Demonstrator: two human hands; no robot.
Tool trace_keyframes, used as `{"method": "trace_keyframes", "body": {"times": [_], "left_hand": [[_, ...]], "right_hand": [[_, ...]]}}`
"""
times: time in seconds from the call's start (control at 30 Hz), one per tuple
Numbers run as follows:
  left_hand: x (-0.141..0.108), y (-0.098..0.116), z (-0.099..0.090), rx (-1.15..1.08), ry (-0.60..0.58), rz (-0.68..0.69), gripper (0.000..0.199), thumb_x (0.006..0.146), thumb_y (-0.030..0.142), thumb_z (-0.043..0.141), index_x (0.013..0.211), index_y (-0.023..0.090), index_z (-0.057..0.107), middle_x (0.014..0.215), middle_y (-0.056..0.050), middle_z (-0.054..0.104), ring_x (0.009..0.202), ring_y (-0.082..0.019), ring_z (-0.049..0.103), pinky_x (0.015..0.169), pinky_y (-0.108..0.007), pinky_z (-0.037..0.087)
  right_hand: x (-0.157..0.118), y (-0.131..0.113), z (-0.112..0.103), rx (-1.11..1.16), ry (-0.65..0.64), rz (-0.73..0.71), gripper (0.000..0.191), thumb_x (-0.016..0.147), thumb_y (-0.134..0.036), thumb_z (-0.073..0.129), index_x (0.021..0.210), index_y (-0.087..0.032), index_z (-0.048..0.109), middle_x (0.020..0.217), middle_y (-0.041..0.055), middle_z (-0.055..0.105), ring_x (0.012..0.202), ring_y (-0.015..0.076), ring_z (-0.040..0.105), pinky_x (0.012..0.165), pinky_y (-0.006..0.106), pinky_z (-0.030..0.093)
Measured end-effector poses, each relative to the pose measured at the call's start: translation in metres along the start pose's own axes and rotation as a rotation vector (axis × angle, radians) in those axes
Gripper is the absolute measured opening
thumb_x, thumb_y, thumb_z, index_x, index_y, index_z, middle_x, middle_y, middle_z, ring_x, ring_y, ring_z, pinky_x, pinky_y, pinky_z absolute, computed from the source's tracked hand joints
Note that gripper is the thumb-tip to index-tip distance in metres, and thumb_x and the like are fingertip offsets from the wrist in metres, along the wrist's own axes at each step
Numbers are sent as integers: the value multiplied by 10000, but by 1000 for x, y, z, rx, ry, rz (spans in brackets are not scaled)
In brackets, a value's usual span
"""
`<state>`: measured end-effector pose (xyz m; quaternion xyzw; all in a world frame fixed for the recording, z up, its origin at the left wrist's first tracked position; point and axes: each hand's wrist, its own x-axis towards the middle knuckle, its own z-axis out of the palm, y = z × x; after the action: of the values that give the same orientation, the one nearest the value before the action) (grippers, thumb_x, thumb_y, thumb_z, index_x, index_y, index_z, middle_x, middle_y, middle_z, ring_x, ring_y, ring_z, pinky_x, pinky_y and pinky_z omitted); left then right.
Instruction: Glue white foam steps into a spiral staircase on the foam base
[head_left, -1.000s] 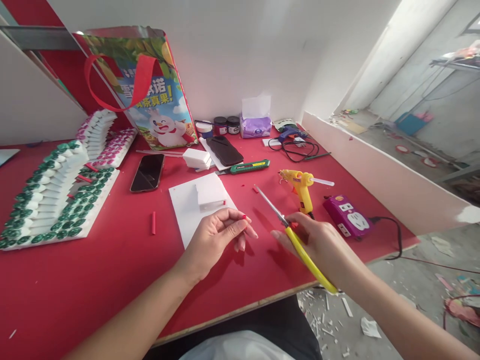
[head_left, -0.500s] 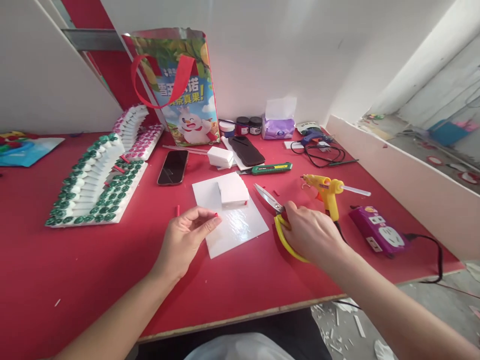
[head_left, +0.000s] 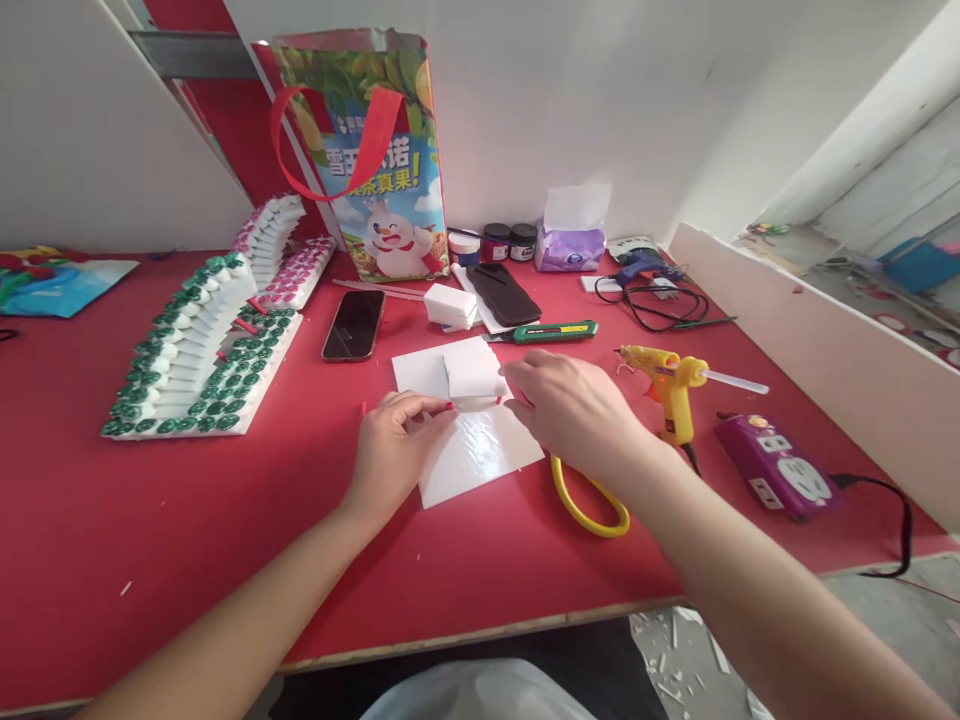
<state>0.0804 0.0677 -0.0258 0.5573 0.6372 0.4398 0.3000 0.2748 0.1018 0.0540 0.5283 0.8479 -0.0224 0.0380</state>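
Between thumb and forefinger, my left hand (head_left: 401,440) pinches a tiny red piece (head_left: 450,407) at the lower left corner of a small white block (head_left: 474,372). The block rests on a square white board (head_left: 480,450) and has another red piece (head_left: 499,400) under its right front corner. My right hand (head_left: 562,400) is at the block's right side, fingers bent and thumb near that corner; whether it grips anything is hidden. Under my right wrist lie the scissors, their yellow handle (head_left: 592,520) showing and their blades covered.
A yellow glue gun (head_left: 671,385) and purple power strip (head_left: 780,465) lie to the right. Behind the board are a green cutter (head_left: 555,331), two phones, a white block stack (head_left: 450,305) and a tall bag (head_left: 382,170). A green-and-white model (head_left: 202,360) stands left.
My right hand has let go of the scissors and moved left to the block's right side. My left hand has brought the red piece up to the block's left corner.
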Motion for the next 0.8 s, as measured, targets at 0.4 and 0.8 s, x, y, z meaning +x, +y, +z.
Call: {"method": "trace_keyframes", "body": {"times": [0.4, 0.8], "left_hand": [[1, -9, 9, 76, 69, 47, 65, 743, 358, 762, 719, 301, 784, 847, -13, 760, 883, -237, 614, 843, -397, 472], [3, -8, 12, 119, 44, 73, 60, 755, 337, 764, 755, 288, 799, 820, -12, 746, 895, -229, 613, 777, -337, 493]], "right_hand": [[22, 9, 55, 290, 215, -162, 252, 928, -216, 629, 1170, -164, 672, 1279, 146, 627, 1076, 262, 595, 849, 337, 457], [25, 13, 59, 378, 267, -170, 210, 913, -202, 588, 1084, -155, 699, 1185, 145, 662, 1021, 257, 605, 855, 331, 447]]}}
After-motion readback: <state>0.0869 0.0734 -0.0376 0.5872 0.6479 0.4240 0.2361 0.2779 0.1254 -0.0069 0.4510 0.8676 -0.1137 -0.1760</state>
